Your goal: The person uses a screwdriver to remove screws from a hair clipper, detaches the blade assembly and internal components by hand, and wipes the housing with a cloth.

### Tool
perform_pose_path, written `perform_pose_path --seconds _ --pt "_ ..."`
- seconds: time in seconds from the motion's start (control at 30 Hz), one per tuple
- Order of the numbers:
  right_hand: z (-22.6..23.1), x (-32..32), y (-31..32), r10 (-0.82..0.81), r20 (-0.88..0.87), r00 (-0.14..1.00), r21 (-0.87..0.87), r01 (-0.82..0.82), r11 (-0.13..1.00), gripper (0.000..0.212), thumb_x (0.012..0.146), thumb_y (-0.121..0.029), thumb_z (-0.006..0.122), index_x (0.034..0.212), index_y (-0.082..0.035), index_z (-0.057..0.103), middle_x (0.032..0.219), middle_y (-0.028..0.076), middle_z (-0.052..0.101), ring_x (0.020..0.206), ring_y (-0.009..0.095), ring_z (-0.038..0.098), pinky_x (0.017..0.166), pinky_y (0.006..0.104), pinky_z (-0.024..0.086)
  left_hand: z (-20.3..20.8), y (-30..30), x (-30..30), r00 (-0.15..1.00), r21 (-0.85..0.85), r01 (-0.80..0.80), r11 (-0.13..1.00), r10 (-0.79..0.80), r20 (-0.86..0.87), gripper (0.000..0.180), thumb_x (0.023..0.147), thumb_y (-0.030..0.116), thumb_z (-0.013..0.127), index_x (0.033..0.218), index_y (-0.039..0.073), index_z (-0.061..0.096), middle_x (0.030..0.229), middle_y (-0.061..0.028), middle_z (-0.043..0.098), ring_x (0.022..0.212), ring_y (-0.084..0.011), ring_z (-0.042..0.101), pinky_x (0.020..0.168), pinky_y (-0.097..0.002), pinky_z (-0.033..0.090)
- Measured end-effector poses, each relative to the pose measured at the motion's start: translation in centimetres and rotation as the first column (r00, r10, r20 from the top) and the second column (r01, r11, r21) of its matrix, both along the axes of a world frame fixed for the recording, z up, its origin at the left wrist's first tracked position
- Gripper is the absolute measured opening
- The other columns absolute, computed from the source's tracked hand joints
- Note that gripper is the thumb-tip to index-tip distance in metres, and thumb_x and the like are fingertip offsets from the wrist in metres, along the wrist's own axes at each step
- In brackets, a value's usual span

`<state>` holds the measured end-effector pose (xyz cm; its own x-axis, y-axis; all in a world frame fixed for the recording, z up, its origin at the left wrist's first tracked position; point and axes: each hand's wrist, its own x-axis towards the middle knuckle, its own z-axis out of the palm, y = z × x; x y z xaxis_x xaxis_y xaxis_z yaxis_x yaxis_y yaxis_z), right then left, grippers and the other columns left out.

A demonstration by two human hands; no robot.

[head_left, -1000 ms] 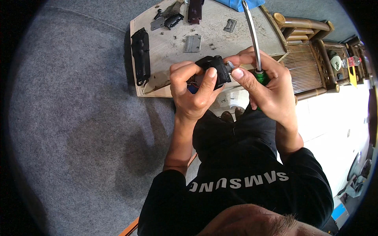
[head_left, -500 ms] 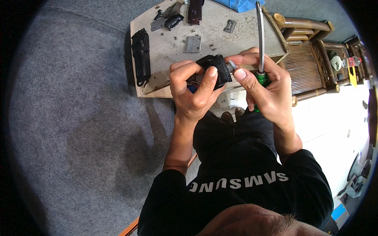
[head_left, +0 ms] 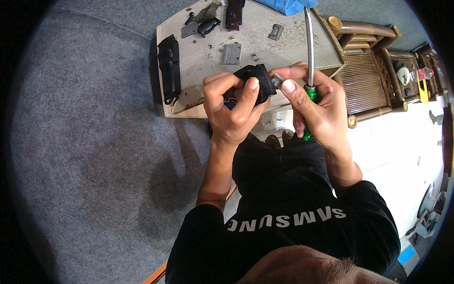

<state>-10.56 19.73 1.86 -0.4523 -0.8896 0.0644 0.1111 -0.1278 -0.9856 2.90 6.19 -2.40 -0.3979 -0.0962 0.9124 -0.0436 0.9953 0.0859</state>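
My left hand (head_left: 231,116) is closed around an opened black hair clipper body (head_left: 266,85), thumb along its top; coloured wires show under the fingers. Between thumb and index finger, my right hand (head_left: 326,116) pinches a small light-grey part (head_left: 276,80) against the clipper's right end. Whether that part is seated or only touching, I cannot tell. The same right hand also keeps a screwdriver (head_left: 309,47) in its other fingers, green handle in the palm, long metal shaft pointing away from me.
Beyond the hands stands a pale wooden table (head_left: 198,52). On it lie a black clipper housing (head_left: 169,68), a toothed metal blade (head_left: 231,54), a small grey bracket (head_left: 275,31), a dark red cover (head_left: 234,14), and hair scraps. A bamboo chair (head_left: 364,80) is at the right.
The screwdriver has shifted slightly left and its tip has dropped a little nearer. The clipper body and the grey part have turned slightly; both hands keep their hold.
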Motion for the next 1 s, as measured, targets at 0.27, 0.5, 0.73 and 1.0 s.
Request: perform_pose_path --seconds 0.27,0.5,0.73,1.0 --pt "-0.22 -0.11 -0.22 -0.004 0.008 1.0 -0.006 0.004 1.0 0.031 0.098 -0.028 0.068 0.114 -0.002 0.07 0.065 -0.001 0.063 0.043 0.003 0.052 0.038 0.0192 0.036 -0.26 -0.17 -0.01 1.0 -0.007 -0.004 1.0 0.005 0.026 0.078 0.063 -0.004 0.087 0.13 0.017 0.053 0.111 -0.0087 0.047 0.1 -0.0225 0.052 0.076 -0.0354 0.048" --pt "-0.31 -0.27 -0.32 0.004 0.007 1.0 -0.017 -0.004 1.0 0.031 0.098 -0.027 0.068 0.115 -0.002 0.069 0.066 -0.002 0.063 0.043 0.003 0.052 0.038 0.0193 0.037 0.01 -0.14 -0.08 0.999 -0.01 0.0 1.0 0.0 0.036 0.08 0.062 -0.005 0.086 0.131 0.019 0.052 0.111 -0.0088 0.046 0.1 -0.0229 0.052 0.075 -0.0359 0.049" --pt "-0.4 -0.14 -0.4 -0.016 -0.019 1.0 -0.042 0.015 0.999 0.032 0.097 -0.027 0.069 0.115 -0.001 0.069 0.068 -0.001 0.065 0.043 0.003 0.053 0.038 0.0189 0.037 -0.04 -0.27 -0.12 0.999 -0.007 0.025 1.0 -0.025 0.022 0.079 0.063 -0.005 0.086 0.13 0.018 0.052 0.111 -0.0096 0.047 0.1 -0.0235 0.052 0.076 -0.0358 0.049" --pt "-0.83 -0.08 -0.58 -0.024 -0.029 0.999 -0.067 0.022 0.998 0.033 0.097 -0.028 0.069 0.115 0.0 0.069 0.072 0.002 0.067 0.044 0.004 0.055 0.037 0.0189 0.037 0.21 -0.03 -0.09 0.999 0.002 -0.016 1.0 0.016 0.044 0.079 0.064 -0.005 0.086 0.131 0.017 0.051 0.111 -0.0098 0.047 0.1 -0.0227 0.053 0.075 -0.035 0.05"
